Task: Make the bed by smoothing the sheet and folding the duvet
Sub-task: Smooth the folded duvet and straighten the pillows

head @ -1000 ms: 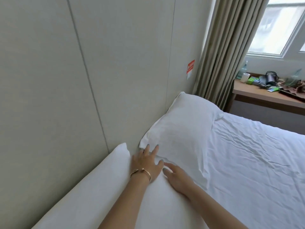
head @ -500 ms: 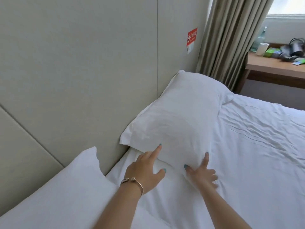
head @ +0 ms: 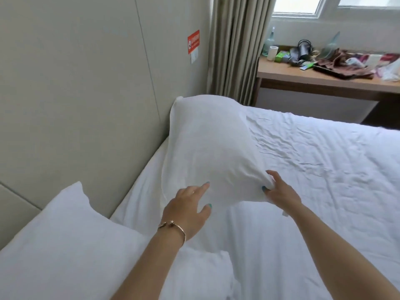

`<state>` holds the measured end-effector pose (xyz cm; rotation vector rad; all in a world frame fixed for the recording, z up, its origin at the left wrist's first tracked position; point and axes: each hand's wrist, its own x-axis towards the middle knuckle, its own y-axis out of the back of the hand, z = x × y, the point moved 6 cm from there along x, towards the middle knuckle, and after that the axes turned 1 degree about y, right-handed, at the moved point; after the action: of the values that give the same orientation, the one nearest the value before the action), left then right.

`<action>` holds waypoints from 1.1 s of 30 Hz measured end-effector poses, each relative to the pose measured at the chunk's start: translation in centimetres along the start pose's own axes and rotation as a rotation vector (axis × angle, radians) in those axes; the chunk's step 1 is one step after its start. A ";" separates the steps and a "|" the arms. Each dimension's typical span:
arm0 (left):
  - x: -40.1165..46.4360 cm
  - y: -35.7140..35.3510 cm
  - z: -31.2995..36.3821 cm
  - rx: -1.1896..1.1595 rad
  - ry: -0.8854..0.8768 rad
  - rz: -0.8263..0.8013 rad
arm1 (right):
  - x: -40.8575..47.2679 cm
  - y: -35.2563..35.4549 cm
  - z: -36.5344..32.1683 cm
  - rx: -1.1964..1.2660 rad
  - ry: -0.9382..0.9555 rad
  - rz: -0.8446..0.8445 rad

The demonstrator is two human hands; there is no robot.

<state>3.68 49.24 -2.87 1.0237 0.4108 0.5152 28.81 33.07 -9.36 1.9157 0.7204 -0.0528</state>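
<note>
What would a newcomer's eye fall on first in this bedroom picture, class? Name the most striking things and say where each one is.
First, the far pillow, tilted up near the padded wall, its near corner pinched by the right hand while the left hand, with a gold bracelet at the wrist, reaches toward it with fingers spread. Next, the wrinkled white sheet spreading to the right. Behind it, a cluttered wooden desk stands under the window.

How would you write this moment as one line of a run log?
step: lifting far pillow | right hand: grips its corner | left hand: open, fingertips at pillow | sheet: wrinkled
</note>
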 end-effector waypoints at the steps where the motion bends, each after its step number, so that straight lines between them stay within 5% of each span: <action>1: -1.1 -0.9 2.4 -0.035 -0.029 -0.027 | -2.2 1.2 1.5 -0.014 -0.007 -0.013; 12: -22.9 -7.3 13.6 -0.075 -0.158 -0.230 | -30.3 -0.8 10.3 0.097 0.028 0.075; 22: -41.6 -5.1 12.4 -0.040 -0.155 -0.167 | -47.8 -4.8 10.0 0.394 0.003 0.166; 33: -52.5 -10.4 13.5 -0.063 -0.198 -0.293 | -64.9 -9.4 25.5 0.308 -0.174 0.072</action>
<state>-29.13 4.96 -1.36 0.9248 0.3582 0.1613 -21.90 -15.58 -6.14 2.1959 0.5487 -0.2962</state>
